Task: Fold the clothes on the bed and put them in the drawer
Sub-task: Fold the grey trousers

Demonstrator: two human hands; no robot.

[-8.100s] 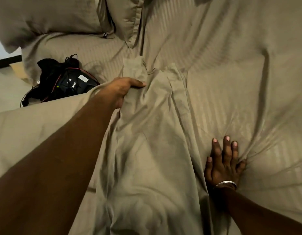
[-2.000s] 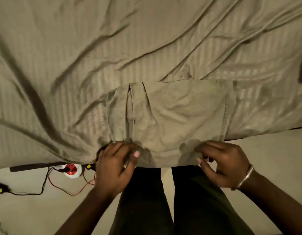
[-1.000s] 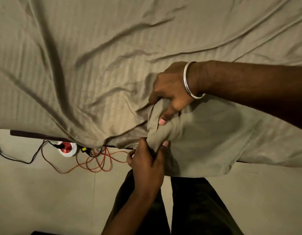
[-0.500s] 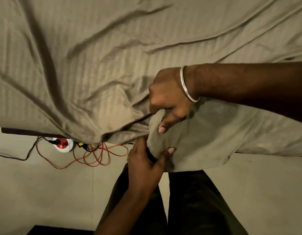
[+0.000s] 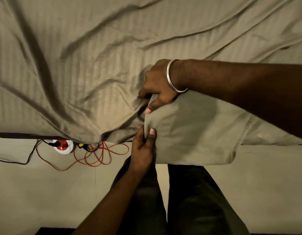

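Both the left hand (image 5: 142, 148) and the right hand (image 5: 158, 85) pinch the left edge of the folded khaki garment (image 5: 194, 133) at the bed's (image 5: 79, 65) edge.

Olive-khaki garment (image 5: 194, 133), tonally striped beige sheet (image 5: 96, 65), orange-red cable (image 5: 99, 155), seemingly silver bangle (image 5: 171, 77)

Open bedsheet (image 5: 113, 48) lies beyond both hands; orange cable (image 5: 97, 156) and plug reel (image 5: 63, 146) clutter the floor (image 5: 45, 192) left.
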